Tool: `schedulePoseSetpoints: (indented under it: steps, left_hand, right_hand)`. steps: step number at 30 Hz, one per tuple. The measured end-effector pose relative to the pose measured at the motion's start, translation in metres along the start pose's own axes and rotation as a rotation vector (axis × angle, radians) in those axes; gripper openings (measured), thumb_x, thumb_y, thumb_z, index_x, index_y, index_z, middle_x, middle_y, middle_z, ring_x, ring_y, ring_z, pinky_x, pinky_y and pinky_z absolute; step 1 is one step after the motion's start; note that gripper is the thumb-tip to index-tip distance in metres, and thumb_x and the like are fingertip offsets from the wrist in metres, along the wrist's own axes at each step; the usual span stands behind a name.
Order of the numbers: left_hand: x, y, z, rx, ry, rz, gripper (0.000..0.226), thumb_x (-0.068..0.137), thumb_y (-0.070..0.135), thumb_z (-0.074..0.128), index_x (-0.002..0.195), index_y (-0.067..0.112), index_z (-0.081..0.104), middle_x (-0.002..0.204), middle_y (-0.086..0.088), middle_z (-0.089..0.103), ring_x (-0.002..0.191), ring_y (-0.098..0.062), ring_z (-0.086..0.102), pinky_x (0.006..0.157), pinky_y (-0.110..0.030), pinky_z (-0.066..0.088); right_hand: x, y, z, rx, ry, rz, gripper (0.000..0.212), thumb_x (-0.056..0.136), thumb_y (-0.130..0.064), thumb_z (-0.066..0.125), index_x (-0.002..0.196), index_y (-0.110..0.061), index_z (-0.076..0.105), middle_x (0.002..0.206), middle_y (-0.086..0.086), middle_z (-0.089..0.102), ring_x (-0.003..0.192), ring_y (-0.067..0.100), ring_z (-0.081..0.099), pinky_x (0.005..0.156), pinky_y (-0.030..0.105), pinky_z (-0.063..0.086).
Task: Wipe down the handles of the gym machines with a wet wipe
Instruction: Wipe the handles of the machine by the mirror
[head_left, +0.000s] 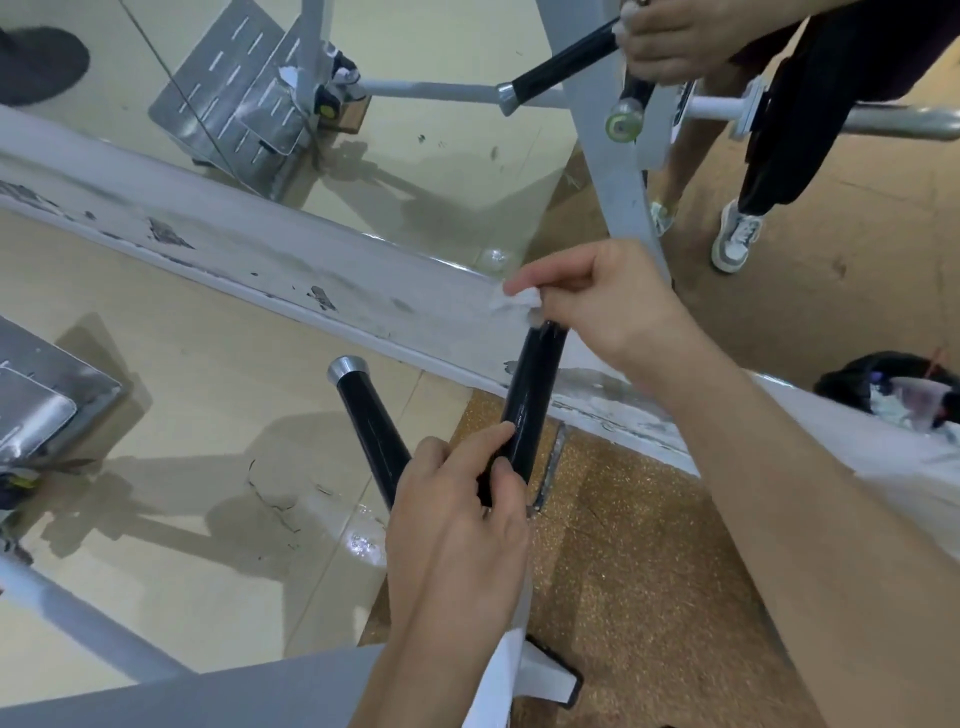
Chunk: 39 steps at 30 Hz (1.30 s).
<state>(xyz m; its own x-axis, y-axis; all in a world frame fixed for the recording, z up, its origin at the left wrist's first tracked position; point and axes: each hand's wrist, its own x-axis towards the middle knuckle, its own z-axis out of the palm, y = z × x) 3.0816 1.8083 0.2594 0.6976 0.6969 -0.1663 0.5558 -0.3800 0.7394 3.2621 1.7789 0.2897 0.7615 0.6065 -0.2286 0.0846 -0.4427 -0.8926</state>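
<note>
Nearest at 6 o'clock, the left hand (457, 499) curls its fingers and thumb round the lower end of a black handle (530, 395), a smooth, glossy, slightly tapered cylinder that slants up toward 1 o'clock across the middle of the view. At its upper end the right hand (602, 296) pinches a small, crumpled white wet wipe (514, 301) between thumb and fingertips, the wad sitting right at the handle's tip. Just beside it at 9 o'clock, a second handle (371, 426) of the same shiny black finish angles the other way and ends in a flared chrome cap (347, 366). Behind both runs a white painted ledge (260, 254), scuffed and chipped to grey in patches, with a wall mirror (441, 171) above it from 10 to 12 o'clock reflecting grey machine tubing. Glossy beige tile floor (182, 395) lies at 8 o'clock; speckled brown, cork-like flooring (649, 571) fills 5 o'clock. A black bin bag (893, 389) with pale litter sits at 3 o'clock.
</note>
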Motion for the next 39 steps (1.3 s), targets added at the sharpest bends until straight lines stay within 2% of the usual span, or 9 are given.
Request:
schedulePoseSetpoints:
  steps: [4, 9, 14, 17, 22, 25, 30, 36, 39]
  left_hand:
    - [0.012, 0.011, -0.024, -0.491, 0.007, -0.181, 0.035, 0.081, 0.05, 0.059, 0.115, 0.04, 0.056, 0.085, 0.015, 0.064, 0.079, 0.009, 0.058, 0.065, -0.005, 0.043]
    - [0.027, 0.005, -0.04, -0.946, -0.084, -0.371, 0.052, 0.064, 0.041, 0.073, 0.104, 0.007, 0.067, 0.085, -0.009, 0.074, 0.071, -0.016, 0.07, 0.066, -0.03, 0.058]
    - [0.016, -0.013, -0.045, -0.917, 0.055, -0.342, 0.01, 0.074, 0.018, 0.074, 0.082, 0.014, 0.077, 0.073, -0.005, 0.074, 0.063, -0.012, 0.064, 0.066, -0.026, 0.057]
    - [0.005, -0.02, -0.051, -0.924, 0.129, -0.312, 0.01, 0.082, 0.01, 0.068, 0.083, 0.017, 0.075, 0.074, -0.004, 0.074, 0.065, -0.011, 0.065, 0.062, -0.022, 0.054]
    - [-0.013, -0.035, -0.057, -0.686, 0.125, -0.342, 0.021, 0.085, 0.01, 0.063, 0.077, 0.024, 0.077, 0.073, 0.006, 0.074, 0.061, -0.001, 0.062, 0.057, -0.012, 0.048]
    - [-0.024, -0.048, -0.051, -0.363, 0.087, -0.377, 0.018, 0.083, 0.025, 0.062, 0.072, 0.034, 0.073, 0.07, 0.015, 0.07, 0.061, 0.0, 0.06, 0.056, -0.016, 0.046]
    - [-0.027, -0.056, -0.038, -0.341, 0.109, -0.338, 0.008, 0.074, 0.036, 0.076, 0.071, 0.037, 0.068, 0.076, 0.018, 0.067, 0.069, 0.0, 0.06, 0.06, -0.015, 0.045]
    - [0.003, -0.064, -0.027, -0.366, 0.193, -0.313, 0.023, 0.078, 0.017, 0.074, 0.063, 0.028, 0.059, 0.062, 0.009, 0.062, 0.062, -0.008, 0.056, 0.059, -0.025, 0.043]
    - [0.009, -0.066, -0.031, -0.455, 0.18, -0.296, 0.019, 0.079, 0.015, 0.074, 0.069, 0.03, 0.065, 0.065, 0.007, 0.067, 0.065, -0.008, 0.061, 0.061, -0.024, 0.049]
  right_hand:
    - [-0.046, -0.002, 0.023, 0.354, -0.057, 0.089, 0.015, 0.079, -0.001, 0.071, 0.085, -0.015, 0.075, 0.067, 0.001, 0.072, 0.062, 0.008, 0.061, 0.06, 0.021, 0.048]
    - [-0.078, -0.005, 0.044, 0.481, -0.036, 0.111, 0.012, 0.076, -0.002, 0.073, 0.076, -0.014, 0.072, 0.068, 0.006, 0.073, 0.06, 0.013, 0.064, 0.051, 0.02, 0.049]
    - [-0.091, -0.002, 0.059, 0.579, 0.103, 0.185, 0.01, 0.08, -0.006, 0.07, 0.076, -0.015, 0.072, 0.073, 0.006, 0.074, 0.061, 0.021, 0.06, 0.048, 0.021, 0.047]
    - [-0.101, -0.004, 0.072, 0.602, 0.106, 0.234, 0.011, 0.083, -0.003, 0.066, 0.081, -0.013, 0.071, 0.073, 0.005, 0.074, 0.057, 0.018, 0.059, 0.049, 0.023, 0.048]
    - [-0.113, 0.002, 0.083, -0.213, 0.004, -0.08, 0.019, 0.084, -0.009, 0.063, 0.076, -0.026, 0.067, 0.071, -0.01, 0.065, 0.067, 0.004, 0.059, 0.058, 0.013, 0.047]
    - [-0.117, 0.004, 0.09, -0.705, -0.18, -0.28, 0.016, 0.081, -0.012, 0.065, 0.078, -0.026, 0.07, 0.074, -0.012, 0.064, 0.073, 0.012, 0.054, 0.064, 0.029, 0.049]
    - [-0.115, -0.002, 0.084, -0.757, -0.339, -0.252, 0.024, 0.091, -0.021, 0.05, 0.095, -0.033, 0.07, 0.098, -0.017, 0.068, 0.096, 0.011, 0.048, 0.088, 0.037, 0.04]
    - [-0.111, -0.001, 0.09, -0.8, -0.296, -0.254, 0.03, 0.09, -0.022, 0.048, 0.112, -0.04, 0.059, 0.072, -0.025, 0.046, 0.084, 0.006, 0.036, 0.075, 0.033, 0.037]
    - [-0.112, -0.003, 0.089, -0.785, -0.279, -0.24, 0.04, 0.092, -0.022, 0.049, 0.127, -0.041, 0.052, 0.081, -0.024, 0.05, 0.089, 0.007, 0.039, 0.08, 0.034, 0.039]
